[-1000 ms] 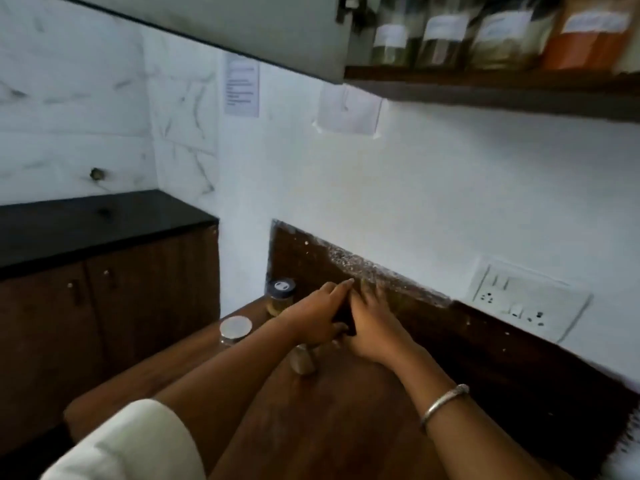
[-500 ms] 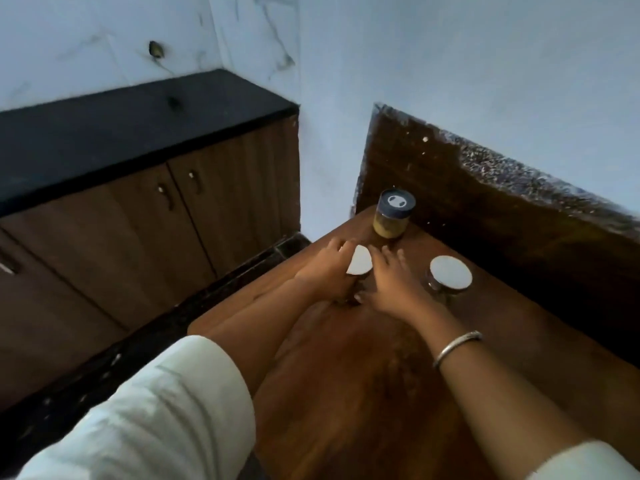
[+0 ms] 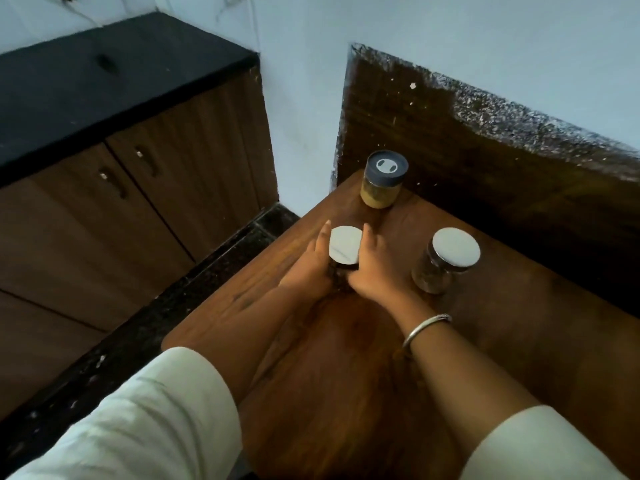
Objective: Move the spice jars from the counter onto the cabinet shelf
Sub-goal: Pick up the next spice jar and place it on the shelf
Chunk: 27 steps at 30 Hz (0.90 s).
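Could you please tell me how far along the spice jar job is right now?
Nothing shows as done: the shelf is out of view and three jars stand on the wooden counter. In hand: the left hand and right hand grip the white-lidded jar between them. Remaining: the dark-lidded jar of yellow spice and the silver-lidded jar.

The white-lidded jar shows little but its lid. The left hand at its 9 o'clock and the right hand at its 3 o'clock cover the glass, so its contents and how the lower fingers and thumbs lie on it cannot be told. The silver-lidded jar, further toward 3 o'clock, holds something too dim to name, and the table, the left sleeve and the right sleeve are cut off by the picture's 6 o'clock edge.
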Available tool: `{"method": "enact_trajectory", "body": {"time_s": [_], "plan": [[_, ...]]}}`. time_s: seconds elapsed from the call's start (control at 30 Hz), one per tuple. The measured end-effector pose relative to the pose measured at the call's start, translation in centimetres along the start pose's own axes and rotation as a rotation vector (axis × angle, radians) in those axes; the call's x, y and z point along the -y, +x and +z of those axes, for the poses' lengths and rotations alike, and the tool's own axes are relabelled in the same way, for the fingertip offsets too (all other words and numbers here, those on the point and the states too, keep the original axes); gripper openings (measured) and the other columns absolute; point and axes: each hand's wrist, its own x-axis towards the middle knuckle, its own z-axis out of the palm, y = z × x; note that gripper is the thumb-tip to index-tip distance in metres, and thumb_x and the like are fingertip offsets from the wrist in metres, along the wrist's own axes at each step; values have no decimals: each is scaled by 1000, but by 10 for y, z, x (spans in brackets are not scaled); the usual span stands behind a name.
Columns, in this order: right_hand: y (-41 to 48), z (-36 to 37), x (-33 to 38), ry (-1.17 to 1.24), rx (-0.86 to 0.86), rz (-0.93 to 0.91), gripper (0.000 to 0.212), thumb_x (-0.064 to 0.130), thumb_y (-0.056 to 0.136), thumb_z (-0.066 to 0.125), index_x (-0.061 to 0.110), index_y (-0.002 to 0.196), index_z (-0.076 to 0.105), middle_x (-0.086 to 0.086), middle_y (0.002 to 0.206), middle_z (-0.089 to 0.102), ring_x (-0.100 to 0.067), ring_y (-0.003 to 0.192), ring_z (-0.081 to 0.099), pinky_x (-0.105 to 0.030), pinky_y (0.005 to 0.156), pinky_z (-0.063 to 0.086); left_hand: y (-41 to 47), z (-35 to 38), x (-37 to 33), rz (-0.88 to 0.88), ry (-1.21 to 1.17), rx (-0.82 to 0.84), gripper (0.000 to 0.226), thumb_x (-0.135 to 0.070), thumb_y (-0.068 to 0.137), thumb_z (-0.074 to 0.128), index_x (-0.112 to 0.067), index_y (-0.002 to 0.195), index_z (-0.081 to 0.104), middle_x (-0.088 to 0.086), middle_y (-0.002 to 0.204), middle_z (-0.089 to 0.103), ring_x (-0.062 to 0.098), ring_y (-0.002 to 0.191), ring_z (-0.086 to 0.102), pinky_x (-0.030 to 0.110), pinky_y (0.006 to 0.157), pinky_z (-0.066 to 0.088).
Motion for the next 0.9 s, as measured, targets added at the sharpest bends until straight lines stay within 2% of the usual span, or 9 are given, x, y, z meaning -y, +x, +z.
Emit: {"method": "enact_trajectory", "body": {"time_s": [0.1,0.23,0.33,0.4,0.53,0.63,0.7,0.77,0.9], "plan": [[-9,-6,-11,81,-61,24,98,43,71,75,14,146,18,-13,143,33,-31,126,41,-40,99,41,0,-1,-4,38,-87,3,94,-14,82,63,-23,148,-3,8,156,16,23,141,20,30,111,17],[-27,-21,-21,365,-177,103,88,47,62,80,17,134,38,-7,132,42,-23,117,48,-37,96,48,-10,0,-17,9,-353,15,89,-9,81,66,-34,146,9,3,147,35,19,131,39,26,95,42],[-45,-32,-27,642,-198,156,81,44,61,80,18,129,44,-6,129,47,-13,103,56,-22,75,55,-24,1,-33,35,-489,52,87,-8,81,65,-36,145,13,4,143,40,20,129,41,33,99,43],[-59,-37,-31,767,-251,171,79,41,63,80,18,129,44,-5,129,50,-11,99,57,-10,60,50,-37,2,-47,84,-539,66,80,-10,84,61,-35,145,15,4,144,39,22,130,40,38,103,40],[-89,-52,-38,913,-308,201,77,40,68,77,18,132,40,-5,127,54,-15,105,58,-20,72,53,-67,3,-77,150,-601,112,82,-19,78,61,-41,144,16,4,148,32,24,131,38,44,105,38],[-116,-68,-40,1019,-354,172,71,40,72,75,17,129,41,2,111,59,-5,91,61,-12,60,50,-91,13,-98,218,-597,193,100,-20,73,69,-44,144,4,-4,151,24,14,126,38,25,95,44],[-134,-79,-45,1038,-370,152,62,41,75,72,17,125,43,5,104,60,-5,89,63,-11,59,51,-105,25,-113,281,-575,190,113,-17,73,76,-37,146,-8,-15,143,24,-6,119,37,6,89,42],[-152,-89,-53,1051,-372,125,51,43,79,66,22,120,44,5,103,60,-7,89,64,-13,57,52,-117,34,-131,322,-606,153,115,-16,73,77,-29,147,-11,-21,135,27,-19,109,41,1,85,39],[-191,-110,-73,1127,-346,45,49,42,89,53,17,130,44,-2,112,61,-8,94,64,-16,63,52,-142,42,-165,334,-808,198,96,-6,77,69,-26,145,4,-18,128,39,-1,114,49,22,87,51]]}}
